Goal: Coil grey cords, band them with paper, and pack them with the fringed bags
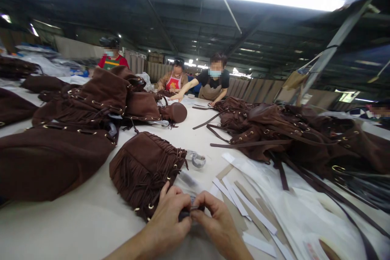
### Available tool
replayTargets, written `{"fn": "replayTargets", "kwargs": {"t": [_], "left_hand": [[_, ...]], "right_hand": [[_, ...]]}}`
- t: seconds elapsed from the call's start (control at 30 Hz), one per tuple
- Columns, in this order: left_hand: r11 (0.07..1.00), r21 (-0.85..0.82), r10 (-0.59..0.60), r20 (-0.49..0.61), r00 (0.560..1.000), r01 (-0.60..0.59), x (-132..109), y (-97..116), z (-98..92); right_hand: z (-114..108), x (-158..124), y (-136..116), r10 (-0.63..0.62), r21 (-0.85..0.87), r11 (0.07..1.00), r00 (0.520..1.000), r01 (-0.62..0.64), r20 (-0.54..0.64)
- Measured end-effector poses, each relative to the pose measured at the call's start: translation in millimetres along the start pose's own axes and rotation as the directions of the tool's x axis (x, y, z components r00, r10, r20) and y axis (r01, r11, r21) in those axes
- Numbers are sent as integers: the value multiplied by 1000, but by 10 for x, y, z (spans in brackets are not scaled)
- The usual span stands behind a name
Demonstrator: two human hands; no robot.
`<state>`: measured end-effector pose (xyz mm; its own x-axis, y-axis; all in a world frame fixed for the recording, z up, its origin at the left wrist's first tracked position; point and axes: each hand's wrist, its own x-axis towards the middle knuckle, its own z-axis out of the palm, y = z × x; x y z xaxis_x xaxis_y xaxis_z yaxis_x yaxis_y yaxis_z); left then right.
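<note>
We hold a small dark piece (193,208) by the fringed bag (138,170).
We think it goes best if we pinch softly and don't tug the bag. Our left hand (171,213) and right hand (217,217) are close together, fingertips pinched on the piece, too blurry to name. Paper strips (235,196) lie right of the bag; brown bags (105,89) lie past it.
</note>
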<state>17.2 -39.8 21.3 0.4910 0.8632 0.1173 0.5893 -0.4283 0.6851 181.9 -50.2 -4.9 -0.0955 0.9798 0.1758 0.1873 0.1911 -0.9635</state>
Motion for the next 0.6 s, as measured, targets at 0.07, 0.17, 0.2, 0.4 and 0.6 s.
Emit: {"fn": "replayTargets", "kwargs": {"t": [0.07,0.17,0.2,0.4,0.6], "left_hand": [[1000,16,14,-1,1000,-14,3,-10,15],[1000,7,1,23,1000,-1,20,-16,25],[1000,7,-3,34,999,3,29,-14,21],[997,64,26,75,997,-31,78,-8,-29],[994,-99,-45,41,998,49,72,-19,-64]], "right_hand": [[-13,-1,-13,10,-17,1000,1000,-9,20],[-39,0,-44,-32,-101,994,998,37,45],[-46,0,-53,-78,-147,985,996,84,47],[-75,5,-97,-477,-433,770,874,468,97],[-116,24,-206,-590,-447,628,764,637,261]]}}
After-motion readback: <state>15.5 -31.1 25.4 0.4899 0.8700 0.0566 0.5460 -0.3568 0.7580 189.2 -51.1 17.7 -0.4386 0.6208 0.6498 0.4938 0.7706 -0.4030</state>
